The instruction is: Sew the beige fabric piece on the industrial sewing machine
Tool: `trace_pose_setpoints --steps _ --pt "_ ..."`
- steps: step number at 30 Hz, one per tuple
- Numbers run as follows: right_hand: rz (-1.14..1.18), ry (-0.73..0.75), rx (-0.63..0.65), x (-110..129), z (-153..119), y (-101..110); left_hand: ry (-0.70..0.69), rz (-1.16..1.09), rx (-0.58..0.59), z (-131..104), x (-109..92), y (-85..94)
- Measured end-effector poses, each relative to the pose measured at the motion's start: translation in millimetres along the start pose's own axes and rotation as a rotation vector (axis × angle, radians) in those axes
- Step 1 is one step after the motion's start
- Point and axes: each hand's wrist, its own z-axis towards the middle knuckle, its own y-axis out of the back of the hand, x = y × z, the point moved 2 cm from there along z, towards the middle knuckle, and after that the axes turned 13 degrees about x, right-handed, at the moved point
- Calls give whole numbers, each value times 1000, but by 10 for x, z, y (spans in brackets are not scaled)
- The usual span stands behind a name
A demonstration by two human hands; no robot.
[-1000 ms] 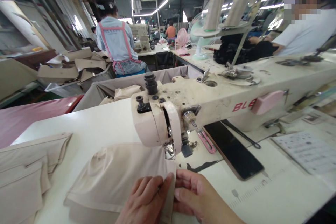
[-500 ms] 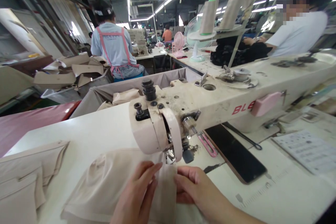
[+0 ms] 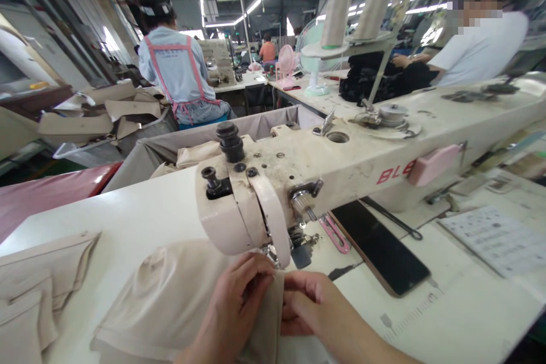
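A piece of beige fabric [image 3: 166, 296] lies on the white table under the head of a sewing machine [image 3: 239, 210]. Close in front of the needle area, my left hand [image 3: 236, 298] pinches the fabric near its right edge, fingers curled and thumb against them. My right hand [image 3: 309, 301] grips that same edge from the right, its fingertips partly hidden by the cloth. Both hands are closed and nearly meet at the fabric's top corner. The machine's needle and foot are mostly hidden behind the machine head and my left fingers.
Folded beige pieces [image 3: 38, 290] lie at the left. Right of the machine head are a pink thread snipper [image 3: 335, 233], a dark phone [image 3: 379, 247] and a printed sheet [image 3: 497, 244]. Thread cones [image 3: 336, 17] stand behind the machine. Two people [image 3: 174, 68] sit working beyond.
My left hand has moved up and right, closing its fingers on the fabric by the presser area. My right hand stays on the edge. The view has shifted slightly.
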Motion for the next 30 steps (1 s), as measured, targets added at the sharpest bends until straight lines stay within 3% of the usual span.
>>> trace_pose_setpoints --steps 6,21,30 --pt "-135 -12 -123 60 51 95 55 -9 -3 3 20 -55" --pt "-140 -27 -169 95 65 80 97 -25 -25 29 -20 -83" --pt "-174 19 -166 39 93 85 165 -85 208 106 86 86"
